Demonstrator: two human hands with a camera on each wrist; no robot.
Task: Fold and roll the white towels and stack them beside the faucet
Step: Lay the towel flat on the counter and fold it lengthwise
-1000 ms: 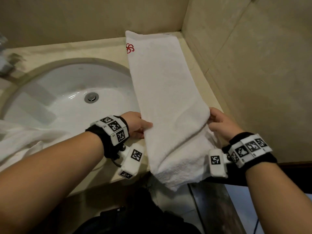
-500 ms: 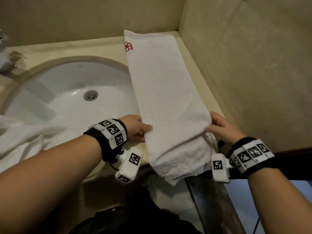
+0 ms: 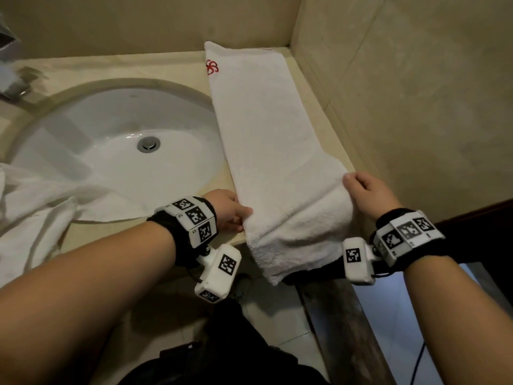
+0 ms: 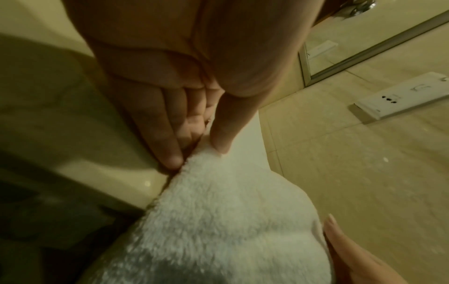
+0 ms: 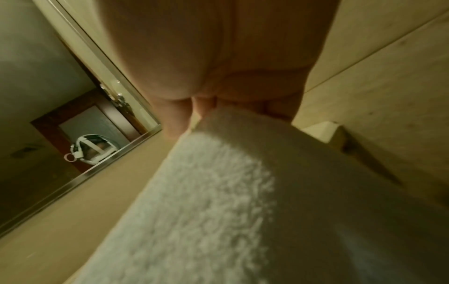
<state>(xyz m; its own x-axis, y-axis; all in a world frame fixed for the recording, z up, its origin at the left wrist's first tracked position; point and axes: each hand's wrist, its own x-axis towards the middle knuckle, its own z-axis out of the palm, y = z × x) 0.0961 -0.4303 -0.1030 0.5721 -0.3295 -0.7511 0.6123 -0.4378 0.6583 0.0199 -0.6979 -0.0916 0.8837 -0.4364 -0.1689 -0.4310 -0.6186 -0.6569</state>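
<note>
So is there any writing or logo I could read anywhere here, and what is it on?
No readable words anywhere.
Towel: a red flower-like emblem near its far corner, no letters.
Towel's far edge: a tiny tag, too small to read.
Wrist bands: black-and-white square code patterns, not text.
Wall plate: a small symbol, too blurred to read.

The head view looks steeply down from above onto the counter [image 3: 177, 65], sink [image 3: 111, 151] and both forearms. The 2 wrist views sit very close under each palm, looking along the fingers and upward toward wall and mirror [image 5: 48, 115]. All 3 share the near end of the folded towel [image 3: 294, 223].
</note>
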